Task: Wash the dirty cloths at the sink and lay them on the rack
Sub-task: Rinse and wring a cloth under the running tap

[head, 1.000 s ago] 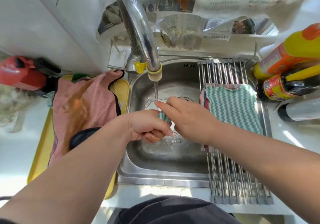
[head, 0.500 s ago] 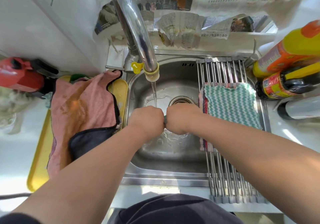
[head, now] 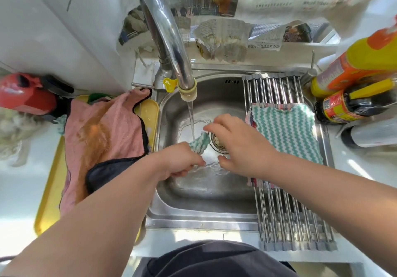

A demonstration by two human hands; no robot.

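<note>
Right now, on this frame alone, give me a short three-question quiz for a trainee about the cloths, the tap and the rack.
1. Short answer: what lies on the rack?
2. True or false: water from the tap falls on the small cloth that the left hand grips.
3. Pick one: the stained pink cloth lies A) on the rack, B) over the tap, C) on the yellow tray.

Key: 1) a green-and-white zigzag cloth; 2) true; 3) C.
</note>
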